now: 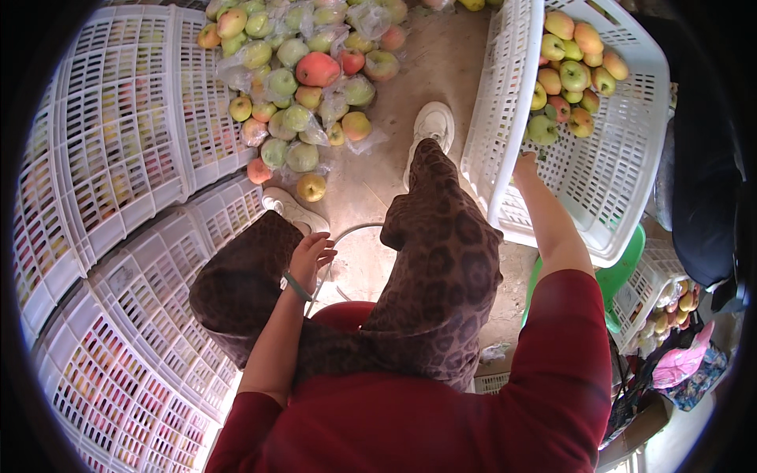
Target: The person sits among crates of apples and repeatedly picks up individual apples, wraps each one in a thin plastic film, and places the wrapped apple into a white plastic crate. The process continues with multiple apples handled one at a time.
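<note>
My left hand [311, 256] hangs over my left knee, fingers loosely curled and apart, with nothing visible in it. A band circles that wrist. My right arm reaches into a white slatted plastic crate [599, 189] on the right. My right hand [523, 166] is by the crate's left wall, below a pile of apples [573, 76] at the crate's far end. Its fingers are small and mostly hidden, so I cannot tell whether they hold anything. On the floor ahead lies a heap of green and red apples, several in clear plastic bags, with a large red apple [318, 69] among them.
Stacked white crates [134, 118] full of fruit line the left side. A green plastic tub [623, 272] sits under the right crate, with a smaller crate [650, 276] of fruit beside it. A pink cap-like item [683, 359] lies at the lower right. Between my legs is a red seat [344, 315].
</note>
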{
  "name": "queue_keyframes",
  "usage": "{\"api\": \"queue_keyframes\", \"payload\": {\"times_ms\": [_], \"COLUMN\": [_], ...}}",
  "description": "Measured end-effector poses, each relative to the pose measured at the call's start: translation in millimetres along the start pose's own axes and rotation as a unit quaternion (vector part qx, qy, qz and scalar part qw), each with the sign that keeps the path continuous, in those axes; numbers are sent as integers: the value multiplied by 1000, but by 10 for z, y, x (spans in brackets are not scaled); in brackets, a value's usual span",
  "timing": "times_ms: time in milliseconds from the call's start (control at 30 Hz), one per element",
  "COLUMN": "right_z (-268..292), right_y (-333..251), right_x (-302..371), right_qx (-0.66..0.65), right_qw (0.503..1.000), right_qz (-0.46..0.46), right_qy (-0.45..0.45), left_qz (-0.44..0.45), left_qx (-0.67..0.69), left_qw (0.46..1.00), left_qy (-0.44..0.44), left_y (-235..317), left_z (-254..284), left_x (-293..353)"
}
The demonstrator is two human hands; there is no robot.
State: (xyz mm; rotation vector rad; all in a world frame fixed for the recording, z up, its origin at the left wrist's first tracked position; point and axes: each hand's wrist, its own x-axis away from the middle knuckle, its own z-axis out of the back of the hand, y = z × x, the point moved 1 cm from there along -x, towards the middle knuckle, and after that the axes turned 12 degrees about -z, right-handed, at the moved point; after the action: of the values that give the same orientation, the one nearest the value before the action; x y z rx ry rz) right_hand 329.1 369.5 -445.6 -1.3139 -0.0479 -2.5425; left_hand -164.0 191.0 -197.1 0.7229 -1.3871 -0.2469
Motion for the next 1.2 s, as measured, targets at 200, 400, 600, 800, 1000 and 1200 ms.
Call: {"api": "queue_keyframes", "payload": {"times_ms": [200, 400, 600, 800, 1000, 1200], "right_z": [-372, -356, -173, 358, 1108, 227], "right_y": [-88, -144, -249, -627, -1245, -2176], "right_x": [283, 383, 609, 1100, 1934, 3317], "right_qx": [-42, -46, -23, 43, -147, 100], "right_qw": [997, 993, 990, 981, 948, 843], "right_qz": [9, 3, 22, 97, 282, 528], "right_qy": [-70, -109, -140, -163, 25, -12], "left_qz": [-6, -55, -145, -263, -335, -234], "left_qx": [-20, -19, 37, 88, 221, 386], "left_qw": [1000, 998, 988, 960, 915, 892], "left_qy": [19, 34, 35, 26, 36, 15], "left_y": [4, 194, 700, 1617, 2248, 2361], "left_z": [41, -1, 52, 214, 481, 693], "left_x": [20, 43, -76, -151, -242, -202]}}
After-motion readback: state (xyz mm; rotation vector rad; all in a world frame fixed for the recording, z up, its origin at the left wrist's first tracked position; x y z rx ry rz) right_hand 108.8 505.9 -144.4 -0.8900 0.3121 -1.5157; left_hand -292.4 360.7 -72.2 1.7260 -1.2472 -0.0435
